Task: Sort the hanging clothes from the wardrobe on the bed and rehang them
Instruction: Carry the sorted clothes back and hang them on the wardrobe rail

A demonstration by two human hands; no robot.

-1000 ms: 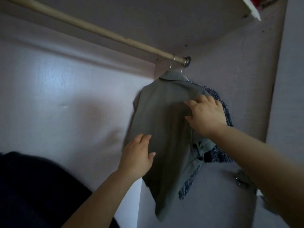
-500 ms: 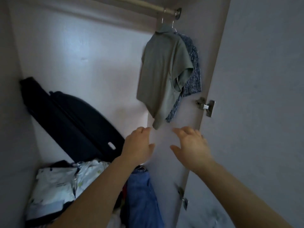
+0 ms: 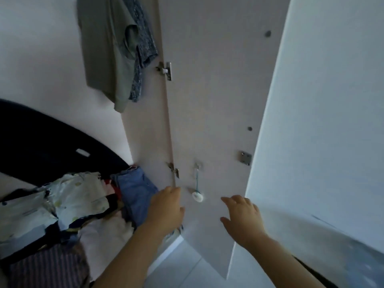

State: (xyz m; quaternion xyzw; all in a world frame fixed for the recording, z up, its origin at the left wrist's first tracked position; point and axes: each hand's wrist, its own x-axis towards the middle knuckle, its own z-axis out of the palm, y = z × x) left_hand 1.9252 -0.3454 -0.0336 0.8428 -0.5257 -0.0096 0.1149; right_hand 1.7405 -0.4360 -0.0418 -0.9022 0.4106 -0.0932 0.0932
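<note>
Here both hands, left hand (image 3: 166, 210) and right hand (image 3: 243, 219), hang open-fingered and empty, so brushing the wardrobe door (image 3: 209, 113) could swing it into the green shirt (image 3: 104, 59).

both empty hands, left hand (image 3: 166, 208) and right hand (image 3: 243, 217), before open wardrobe door (image 3: 212, 100); green shirt (image 3: 101, 59) hangs above

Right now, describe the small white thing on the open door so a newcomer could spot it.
Start at the open wardrobe door, on its inner face. Low down, right of the lower hinge, a small hook holds a thin teal cord. The white round pendant hangs at the cord's end, the only dangling piece among fixed metal fittings.
</note>
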